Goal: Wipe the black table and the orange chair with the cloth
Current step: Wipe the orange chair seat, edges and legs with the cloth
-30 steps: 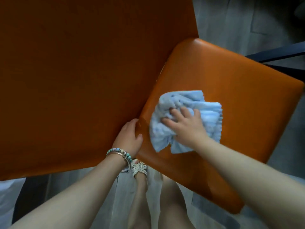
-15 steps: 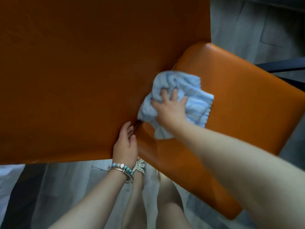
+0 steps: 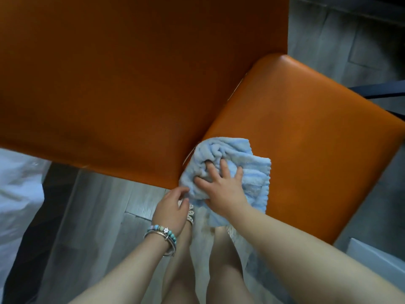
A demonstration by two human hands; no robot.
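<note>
The orange chair fills the view, with its backrest (image 3: pixel 131 84) on the left and its seat (image 3: pixel 306 128) on the right. A light blue cloth (image 3: pixel 252 178) lies bunched on the seat's near corner, where seat and backrest meet, and part of it hangs over the edge. My right hand (image 3: pixel 223 191) presses down on the cloth, its forefinger dug into a fold and its thumb against the cloth's left side. My left hand (image 3: pixel 171 209), with bracelets at the wrist, hovers just below the backrest's edge with loosely curled fingers, its fingertips at the cloth's left edge. No black table top is in view.
Grey wood-look floor (image 3: pixel 98 216) lies under the chair, and my legs and a sandalled foot (image 3: pixel 190 213) stand close to it. A dark bar (image 3: pixel 383 91) crosses behind the seat at the right. White fabric (image 3: pixel 17 183) lies at the left and a white box (image 3: pixel 377 260) at the lower right.
My right hand has dragged the cloth back along the seat to its near corner. My left hand has come off the backrest's edge and dropped beside the cloth.
</note>
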